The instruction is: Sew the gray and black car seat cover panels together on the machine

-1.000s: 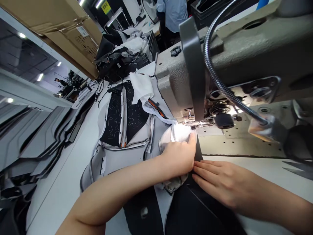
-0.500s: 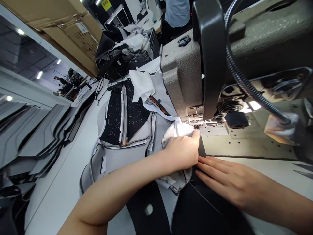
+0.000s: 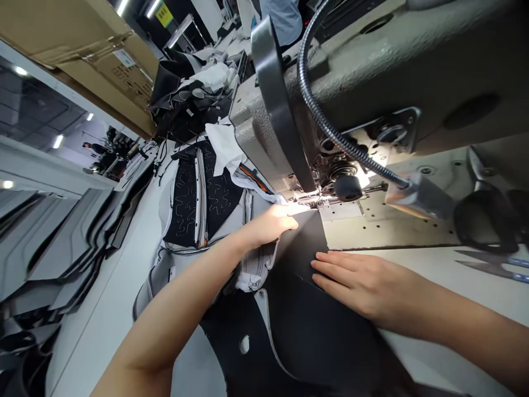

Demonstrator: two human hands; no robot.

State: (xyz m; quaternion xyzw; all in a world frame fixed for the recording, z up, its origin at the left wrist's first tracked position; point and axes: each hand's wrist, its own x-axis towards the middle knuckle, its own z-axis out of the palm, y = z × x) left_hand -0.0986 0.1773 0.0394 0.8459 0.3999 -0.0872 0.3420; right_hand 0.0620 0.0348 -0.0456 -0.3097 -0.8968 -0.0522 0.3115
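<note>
A black fabric panel lies under the lit needle area of a sewing machine and drapes down toward me. My left hand is closed at the panel's edge close to the presser foot, its thumb on top and its other fingers partly hidden. Flat on the panel, with fingers stretched out, rests my right hand. A sewn grey-and-black cover, with zigzag stitching and strips, spreads behind my left hand. White cloth lies over part of it.
Scissors lie right of my right hand. A metal flexible lamp neck arches before the machine. Stacked grey panels stand at left, cardboard boxes above. Behind the machine are piled covers and a person in a light blue top.
My left hand has moved left and turned, uncovering more of the black panel, which now lies smoother. The right hand has shifted slightly left. The view has shifted, bringing scissors into sight.
</note>
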